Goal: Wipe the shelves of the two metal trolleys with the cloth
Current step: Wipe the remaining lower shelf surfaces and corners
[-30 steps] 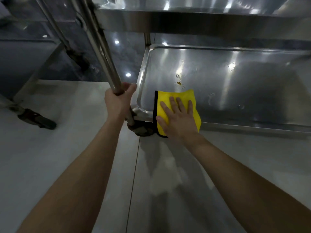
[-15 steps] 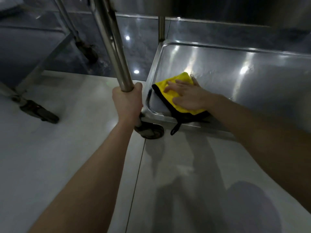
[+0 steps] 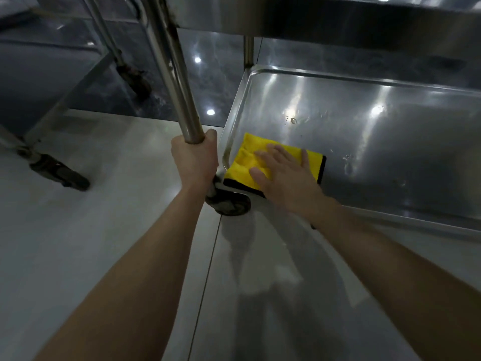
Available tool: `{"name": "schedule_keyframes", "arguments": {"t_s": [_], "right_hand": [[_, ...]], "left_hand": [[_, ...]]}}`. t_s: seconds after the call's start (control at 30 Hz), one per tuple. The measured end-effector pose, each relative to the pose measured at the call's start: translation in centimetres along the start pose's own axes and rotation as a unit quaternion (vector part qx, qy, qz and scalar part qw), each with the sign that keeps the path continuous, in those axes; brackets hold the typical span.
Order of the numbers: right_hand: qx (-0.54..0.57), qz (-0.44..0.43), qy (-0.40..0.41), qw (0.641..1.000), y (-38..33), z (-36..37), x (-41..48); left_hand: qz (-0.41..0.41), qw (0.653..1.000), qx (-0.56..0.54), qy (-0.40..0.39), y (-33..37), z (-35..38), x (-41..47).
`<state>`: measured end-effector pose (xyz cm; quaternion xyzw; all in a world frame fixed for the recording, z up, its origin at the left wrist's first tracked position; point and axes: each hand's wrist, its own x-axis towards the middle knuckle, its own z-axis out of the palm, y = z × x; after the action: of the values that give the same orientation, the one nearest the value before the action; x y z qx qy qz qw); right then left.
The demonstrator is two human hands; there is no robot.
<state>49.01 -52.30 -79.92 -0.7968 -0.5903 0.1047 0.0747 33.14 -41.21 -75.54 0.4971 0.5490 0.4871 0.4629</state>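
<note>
Right hand (image 3: 286, 178) turned on cloth (image 3: 246, 158), caster (image 3: 229, 204) alongside

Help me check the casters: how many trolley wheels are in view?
3. One wheel under the left hand gripping the post; one at far left on the pale floor; one farther back on the dark floor. Others are likely hidden.

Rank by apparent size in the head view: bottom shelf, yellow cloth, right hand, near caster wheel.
bottom shelf, clearly largest
yellow cloth and right hand look alike, so unranked
near caster wheel, smallest
</note>
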Motion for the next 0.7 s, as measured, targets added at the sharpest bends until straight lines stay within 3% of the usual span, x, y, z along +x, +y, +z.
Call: {"name": "schedule_keyframes", "arguments": {"t_s": [0.03,0.1,0.33,0.47,0.57,0.7], "right_hand": [[0.005,0.062,0.022,0.998,-1.9,0.8,0.1],[-0.010,0.100,0.046,0.994,-4.9,2.9,0.3],[-0.022,0.038,-0.006,0.999,-0.2,1.5,12.7],[-0.022,0.090,-0.036,0.995,0.9,-0.6,20.0],[-0.023,0.083,-0.032,0.996,0.8,-0.3,19.1],[-0.014,0.032,-0.003,0.999,-0.4,1.0,10.0]], "left_hand": [[0.000,1.000,-0.002,0.003,-0.1,0.0,0.0],[0.007,1.000,-0.005,0.008,-0.5,0.0,0.1],[0.022,1.000,-0.015,-0.006,-0.7,-0.3,0.5],[0.016,1.000,-0.014,-0.004,-0.6,0.1,0.7],[0.018,1.000,-0.006,0.009,-0.6,0.2,0.7],[0.011,1.000,0.006,0.023,0.0,0.3,0.2]]}}
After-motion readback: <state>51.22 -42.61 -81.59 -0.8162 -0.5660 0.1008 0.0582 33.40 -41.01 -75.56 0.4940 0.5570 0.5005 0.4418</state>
